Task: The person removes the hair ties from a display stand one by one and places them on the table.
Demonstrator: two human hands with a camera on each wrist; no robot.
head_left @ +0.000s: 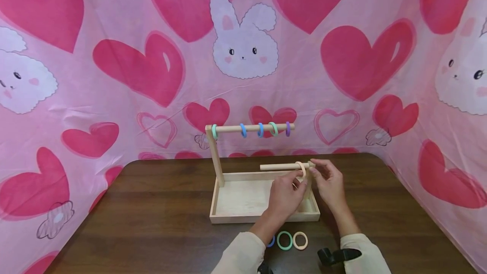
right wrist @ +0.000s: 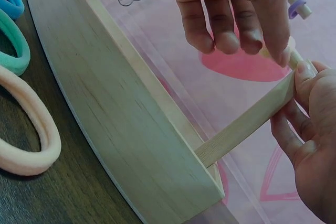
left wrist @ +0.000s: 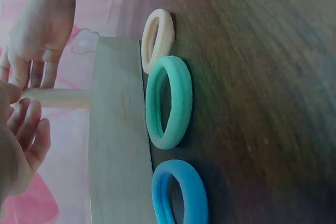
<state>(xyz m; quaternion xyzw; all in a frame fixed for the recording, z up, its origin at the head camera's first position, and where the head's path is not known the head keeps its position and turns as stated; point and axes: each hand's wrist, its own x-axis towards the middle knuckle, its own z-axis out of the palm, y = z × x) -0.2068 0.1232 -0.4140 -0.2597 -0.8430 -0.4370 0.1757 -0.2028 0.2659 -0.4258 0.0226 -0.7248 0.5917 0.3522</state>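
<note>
My left hand (head_left: pixel 286 194) pinches a cream hair tie (head_left: pixel 303 169) that hangs around the lower wooden rod (head_left: pixel 277 167) near its right end. The right hand (head_left: pixel 331 183) grips the top of the wooden post (right wrist: pixel 249 121) where that rod joins it, thumb on one side and fingers behind. The post rises from the right end of a wooden tray stand (head_left: pixel 217 219). In the right wrist view, the left hand's fingers partly cover the tie.
Green, blue and purple hair ties hang spaced along the taller rod (head_left: pixel 251 128) at the back left. Before the tray lie a blue tie (left wrist: pixel 181 192), a green tie (left wrist: pixel 181 103) and a cream tie (left wrist: pixel 167 35) on the dark table (head_left: pixel 152 223). A pink curtain (head_left: pixel 296 79) surrounds it.
</note>
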